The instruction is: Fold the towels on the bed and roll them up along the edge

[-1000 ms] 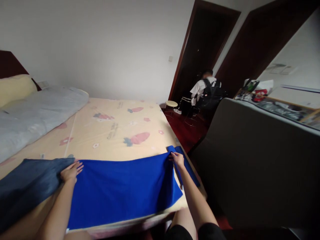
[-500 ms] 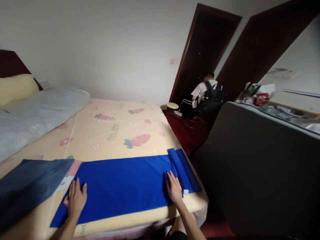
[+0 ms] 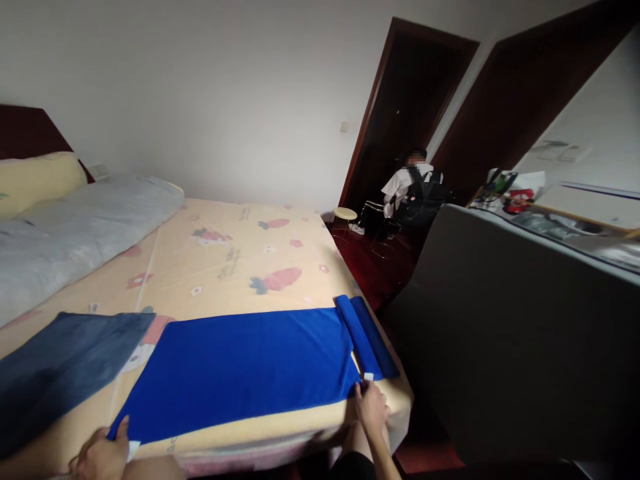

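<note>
Head view: the blue towel (image 3: pixel 235 367) lies spread on the bed (image 3: pixel 210 267), along its near edge. If the two hands pulled unevenly, the cloth would probably skew or crease; a tug toward the body could drag its near side off the bed. With the right hand (image 3: pixel 371 403) just beside the front roll (image 3: pixel 359 337), a careless knock might shift or loosen it.

The towel looks plain, vivid blue and mostly flat, rippled toward its right end, with a white tag (image 3: pixel 134 450) by the near left corner. The left hand (image 3: pixel 103 457) has its grip clamped on that corner, thumb on top; the right grip seems pinched on the near right corner.

Outward, a second roll (image 3: pixel 377 337) lies against the first, a grey-blue towel (image 3: pixel 70 367) is spread to the left, and a grey quilt (image 3: pixel 100 220) lies farther back.
</note>
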{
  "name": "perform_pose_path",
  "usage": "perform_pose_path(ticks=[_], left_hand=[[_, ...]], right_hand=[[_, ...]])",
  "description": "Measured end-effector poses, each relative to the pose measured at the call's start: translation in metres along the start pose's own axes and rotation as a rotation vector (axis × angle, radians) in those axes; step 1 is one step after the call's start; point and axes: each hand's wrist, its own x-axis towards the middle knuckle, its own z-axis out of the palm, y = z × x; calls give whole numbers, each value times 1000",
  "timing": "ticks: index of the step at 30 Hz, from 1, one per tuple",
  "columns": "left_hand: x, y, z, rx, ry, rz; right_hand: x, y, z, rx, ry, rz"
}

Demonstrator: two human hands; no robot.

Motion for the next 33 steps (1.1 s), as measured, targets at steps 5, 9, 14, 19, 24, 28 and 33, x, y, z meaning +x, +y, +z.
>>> perform_pose_path(ticks=[5, 9, 14, 19, 24, 28, 33], left_hand=[[-4, 6, -16, -12, -73, -65], [-30, 20, -29, -92, 66, -34], [-66, 52, -32, -160, 306, 204], [-103, 101, -18, -138, 187, 621], [-129, 138, 3, 11, -15, 768], [-109, 100, 7, 128, -129, 617], [-75, 50, -4, 117, -81, 433]], right_hand=[[6, 20, -6, 43, -47, 10], [-1, 44, 3, 128, 40, -34], [-17, 29, 14, 190, 389, -264], [-36, -27, 26, 251, 354, -609], [-47, -72, 40, 89, 114, -658], [-38, -41, 44, -35, 74, -620], [-24, 17, 40, -58, 180, -506]])
